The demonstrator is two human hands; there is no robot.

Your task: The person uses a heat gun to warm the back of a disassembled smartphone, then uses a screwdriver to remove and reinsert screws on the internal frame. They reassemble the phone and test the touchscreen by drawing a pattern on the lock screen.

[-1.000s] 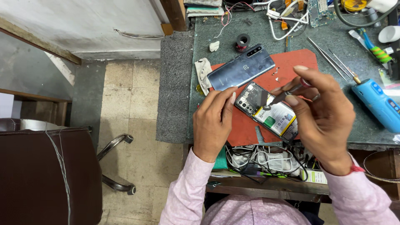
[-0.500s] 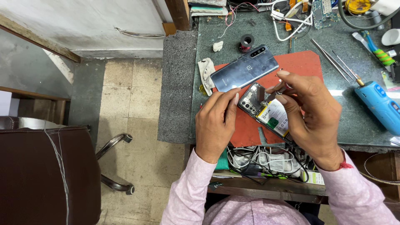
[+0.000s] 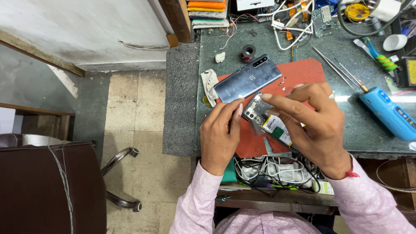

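Both hands worked on an opened phone (image 3: 269, 122) lying on a red mat (image 3: 303, 73) on the worktop (image 3: 346, 125). The left hand (image 3: 221, 136) steadied its upper corner with fingertips together; the right hand (image 3: 312, 125) covered its lower half, index finger pressing near the camera cluster. Whether that hand pinched a tool could not be told. The phone lay with its back removed, camera lenses, board and white-labelled battery exposed. A slip of the pressing finger risked tearing a fragile connector or denting the battery. The detached grey back cover (image 3: 248, 79) lay just beyond the hands, and loose screws (image 3: 282, 80) beside it could be scattered by a brushing wrist.
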